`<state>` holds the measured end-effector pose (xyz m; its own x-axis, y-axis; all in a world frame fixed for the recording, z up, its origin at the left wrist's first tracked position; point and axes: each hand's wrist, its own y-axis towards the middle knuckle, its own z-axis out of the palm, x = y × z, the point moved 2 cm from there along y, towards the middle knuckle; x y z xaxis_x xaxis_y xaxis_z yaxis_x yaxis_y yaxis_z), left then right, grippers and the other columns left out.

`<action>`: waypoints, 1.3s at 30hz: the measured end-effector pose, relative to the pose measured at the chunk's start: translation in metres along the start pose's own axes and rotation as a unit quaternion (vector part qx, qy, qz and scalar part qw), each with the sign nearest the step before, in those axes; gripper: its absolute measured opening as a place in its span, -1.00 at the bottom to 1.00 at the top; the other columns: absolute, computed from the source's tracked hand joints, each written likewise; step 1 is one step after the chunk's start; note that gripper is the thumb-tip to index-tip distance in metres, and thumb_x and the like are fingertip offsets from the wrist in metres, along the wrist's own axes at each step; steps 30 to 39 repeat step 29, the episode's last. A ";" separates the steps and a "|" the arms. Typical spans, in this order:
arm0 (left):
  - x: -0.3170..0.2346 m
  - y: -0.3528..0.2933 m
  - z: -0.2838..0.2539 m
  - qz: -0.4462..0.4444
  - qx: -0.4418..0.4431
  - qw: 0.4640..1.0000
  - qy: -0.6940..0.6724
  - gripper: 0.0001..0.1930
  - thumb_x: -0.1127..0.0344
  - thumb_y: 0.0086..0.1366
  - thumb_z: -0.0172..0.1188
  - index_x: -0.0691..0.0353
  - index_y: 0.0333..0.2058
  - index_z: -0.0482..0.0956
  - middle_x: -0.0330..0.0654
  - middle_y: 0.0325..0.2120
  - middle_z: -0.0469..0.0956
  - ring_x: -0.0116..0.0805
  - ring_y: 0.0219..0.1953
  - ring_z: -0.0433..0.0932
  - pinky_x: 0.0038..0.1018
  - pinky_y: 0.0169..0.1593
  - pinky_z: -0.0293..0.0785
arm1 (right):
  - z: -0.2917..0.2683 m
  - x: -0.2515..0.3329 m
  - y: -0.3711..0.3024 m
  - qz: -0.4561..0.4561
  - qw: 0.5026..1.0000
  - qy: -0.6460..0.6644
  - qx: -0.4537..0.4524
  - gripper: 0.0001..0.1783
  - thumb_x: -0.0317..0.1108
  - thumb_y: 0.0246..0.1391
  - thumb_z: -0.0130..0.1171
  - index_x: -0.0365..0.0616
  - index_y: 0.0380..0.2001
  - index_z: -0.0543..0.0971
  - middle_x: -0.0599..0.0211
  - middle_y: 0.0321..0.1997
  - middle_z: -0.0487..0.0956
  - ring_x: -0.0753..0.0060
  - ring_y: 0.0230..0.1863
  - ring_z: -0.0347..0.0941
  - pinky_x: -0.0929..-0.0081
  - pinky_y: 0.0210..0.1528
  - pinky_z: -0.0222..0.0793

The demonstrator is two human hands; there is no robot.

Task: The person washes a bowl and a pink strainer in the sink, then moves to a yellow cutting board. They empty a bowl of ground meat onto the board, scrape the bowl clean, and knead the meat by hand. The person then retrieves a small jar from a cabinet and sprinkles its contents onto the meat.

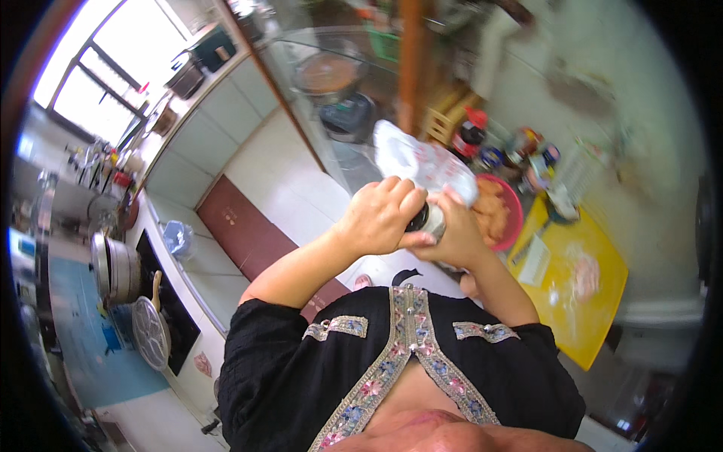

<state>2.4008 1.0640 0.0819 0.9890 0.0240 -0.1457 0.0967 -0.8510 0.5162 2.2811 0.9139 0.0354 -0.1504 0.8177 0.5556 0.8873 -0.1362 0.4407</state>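
Note:
My left hand (382, 215) and my right hand (457, 232) meet in front of my chest, closed around a small jar (434, 223) with a black lid (419, 217). The left fingers wrap over the lid side, and the right hand grips the pale body. Much of the jar is hidden by the fingers. Just beyond my hands lies a white plastic bag (422, 162) with red print. Beside the right hand stands a pink bowl (514, 215) with several light-brown food pieces (491, 209) in it.
To the right, a yellow cutting board (599, 316) bears a broad-bladed knife (535, 261) and a pale pink lump (586, 275). Several bottles and jars, including a red-capped bottle (468, 135), stand behind. At left are a stove (184, 331), a pan (151, 333) and a pot (120, 271).

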 end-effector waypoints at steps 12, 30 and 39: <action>0.217 -0.129 -0.176 0.049 0.015 0.997 0.053 -0.48 -0.21 0.09 0.26 0.17 -0.29 0.52 -0.23 -0.44 0.49 -0.21 -0.36 0.55 -0.32 -0.36 0.48 | 0.217 0.112 0.229 -0.068 0.860 0.395 0.314 -0.07 -0.22 -0.47 0.67 -0.17 0.09 0.46 0.22 0.00 0.56 0.39 0.02 0.49 0.33 0.08 0.42; 0.595 -0.217 -0.226 -0.325 -0.219 0.914 -0.108 -0.28 0.28 -0.09 0.49 0.06 0.13 0.48 -0.26 -0.13 0.51 -0.35 -0.21 0.42 -0.48 -0.20 0.37 | 0.451 0.133 0.606 -0.005 0.901 0.424 0.087 -0.18 -0.24 -0.25 0.66 -0.20 0.05 0.40 0.16 -0.01 0.59 0.38 0.05 0.54 0.37 0.09 0.48; 0.595 -0.217 -0.226 -0.325 -0.219 0.914 -0.108 -0.28 0.28 -0.09 0.49 0.06 0.13 0.48 -0.26 -0.13 0.51 -0.35 -0.21 0.42 -0.48 -0.20 0.37 | 0.451 0.133 0.606 -0.005 0.901 0.424 0.087 -0.18 -0.24 -0.25 0.66 -0.20 0.05 0.40 0.16 -0.01 0.59 0.38 0.05 0.54 0.37 0.09 0.48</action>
